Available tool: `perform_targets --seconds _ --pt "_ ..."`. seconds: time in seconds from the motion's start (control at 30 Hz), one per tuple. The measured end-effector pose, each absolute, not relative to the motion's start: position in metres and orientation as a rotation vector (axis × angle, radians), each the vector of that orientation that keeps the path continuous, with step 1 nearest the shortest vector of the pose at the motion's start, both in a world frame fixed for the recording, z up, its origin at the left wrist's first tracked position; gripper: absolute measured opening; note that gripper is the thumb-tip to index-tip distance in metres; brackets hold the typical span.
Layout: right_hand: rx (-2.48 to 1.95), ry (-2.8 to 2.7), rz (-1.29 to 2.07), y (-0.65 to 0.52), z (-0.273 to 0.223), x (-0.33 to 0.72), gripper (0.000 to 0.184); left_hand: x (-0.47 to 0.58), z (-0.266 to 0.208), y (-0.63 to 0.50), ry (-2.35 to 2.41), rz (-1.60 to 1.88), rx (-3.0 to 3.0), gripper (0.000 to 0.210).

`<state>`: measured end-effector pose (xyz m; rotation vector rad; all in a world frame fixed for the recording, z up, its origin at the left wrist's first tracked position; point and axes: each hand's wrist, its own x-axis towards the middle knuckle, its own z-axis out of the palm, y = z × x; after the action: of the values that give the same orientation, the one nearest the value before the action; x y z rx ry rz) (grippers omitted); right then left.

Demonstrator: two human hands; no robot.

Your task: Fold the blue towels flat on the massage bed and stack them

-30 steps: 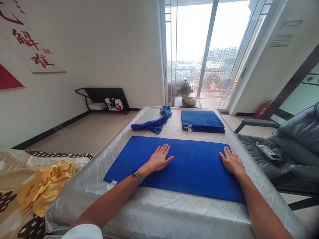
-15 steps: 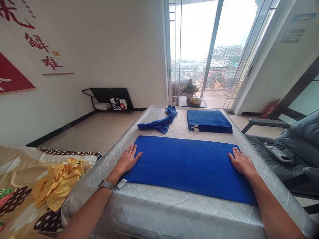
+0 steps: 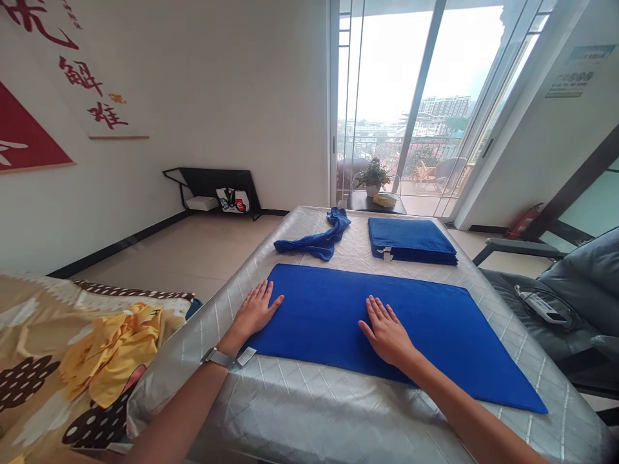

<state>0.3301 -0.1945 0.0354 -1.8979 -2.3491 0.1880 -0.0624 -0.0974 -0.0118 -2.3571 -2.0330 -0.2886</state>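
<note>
Crumpled cloth [image 3: 314, 243], stack [image 3: 411, 238] beyond towel [image 3: 329, 316]; bare cover [image 3: 309, 403] along near edge. Left grip [image 3: 258, 308], right grip [image 3: 388, 330] flat, unclenched.

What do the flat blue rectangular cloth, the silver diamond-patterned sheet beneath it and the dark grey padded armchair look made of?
Flat blue rectangular cloth: soft textile, maybe microfibre; matte, no weave resolvable.
Silver diamond-patterned sheet: probably coated fabric or plastic; metallic sheen, wrinkles.
Dark grey padded armchair: leather or imitation, can't tell which; smooth, faintly glossy, creased padding.
</note>
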Motion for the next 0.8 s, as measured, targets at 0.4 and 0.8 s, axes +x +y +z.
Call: perform_targets --seconds 0.4,0.8 --pt "-2.32 -2.078 0.02 -0.237 0.004 0.469 0.08 -0.066 -0.018 -0.095 -1.994 -0.306 -2.358 0.082" --pt "-2.388 -1.93 -0.251 -0.27 0.003 0.54 0.07 -0.052 0.005 -0.105 -1.926 -0.306 -2.293 0.08"
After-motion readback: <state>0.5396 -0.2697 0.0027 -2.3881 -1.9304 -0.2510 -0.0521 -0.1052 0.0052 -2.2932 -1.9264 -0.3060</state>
